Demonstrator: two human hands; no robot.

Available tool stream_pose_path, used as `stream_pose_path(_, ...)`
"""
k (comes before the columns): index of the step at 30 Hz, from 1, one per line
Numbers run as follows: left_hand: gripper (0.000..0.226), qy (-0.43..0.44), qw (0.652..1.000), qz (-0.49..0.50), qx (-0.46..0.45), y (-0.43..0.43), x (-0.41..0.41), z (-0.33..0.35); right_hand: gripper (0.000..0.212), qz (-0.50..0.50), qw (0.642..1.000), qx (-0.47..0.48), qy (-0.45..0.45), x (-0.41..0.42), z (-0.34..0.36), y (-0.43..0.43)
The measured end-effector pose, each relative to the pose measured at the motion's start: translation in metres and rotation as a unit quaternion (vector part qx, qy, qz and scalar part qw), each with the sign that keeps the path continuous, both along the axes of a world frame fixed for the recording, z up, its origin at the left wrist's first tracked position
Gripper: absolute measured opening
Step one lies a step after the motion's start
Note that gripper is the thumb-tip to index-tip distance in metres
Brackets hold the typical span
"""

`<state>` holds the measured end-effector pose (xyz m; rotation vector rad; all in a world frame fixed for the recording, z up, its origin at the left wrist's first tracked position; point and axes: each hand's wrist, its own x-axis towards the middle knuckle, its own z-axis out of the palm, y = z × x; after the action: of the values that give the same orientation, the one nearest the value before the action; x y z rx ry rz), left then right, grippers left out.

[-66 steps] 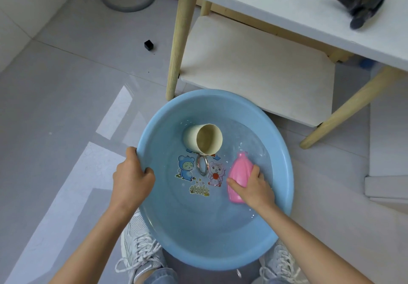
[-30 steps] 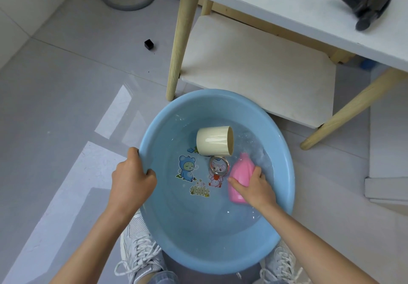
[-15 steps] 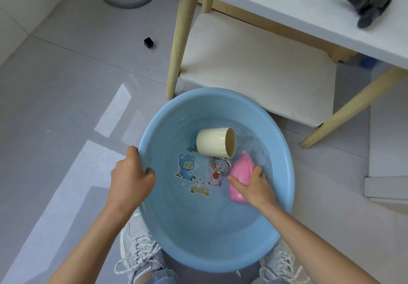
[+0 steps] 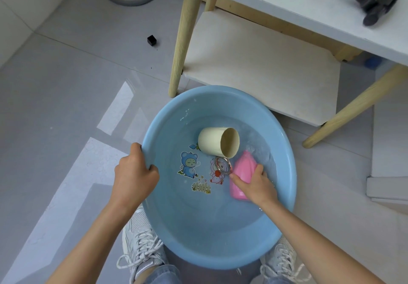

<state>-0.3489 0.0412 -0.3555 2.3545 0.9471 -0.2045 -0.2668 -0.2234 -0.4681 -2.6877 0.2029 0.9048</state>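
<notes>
Grip, right hand (image 4: 256, 186): fingers curled round pink bottle (image 4: 242, 169), half-sunk by right wall of blue basin (image 4: 289, 173). Left hand (image 4: 134, 175): clamped on rim. Cream cup (image 4: 212, 143), metal ring (image 4: 223, 165): both drifted right, now beside bottle; swishing likely under way.

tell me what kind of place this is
Probably a room in a home: a tiled floor, a white table on wooden legs, and a blue basin of water on the floor, where the right hand holds a pink bottle.

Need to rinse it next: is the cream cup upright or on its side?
On its side: the cream cup lies in the basin, mouth facing right.
</notes>
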Motion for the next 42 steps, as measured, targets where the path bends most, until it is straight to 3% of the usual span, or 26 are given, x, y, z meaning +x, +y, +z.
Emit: stream_pose_path(42,0.014,0.01,1.0,-0.003,0.002,0.0022,0.0013,0.0009,0.083,-0.008,1.0,0.01,0.01,0.0003,0.0059,0.0019)
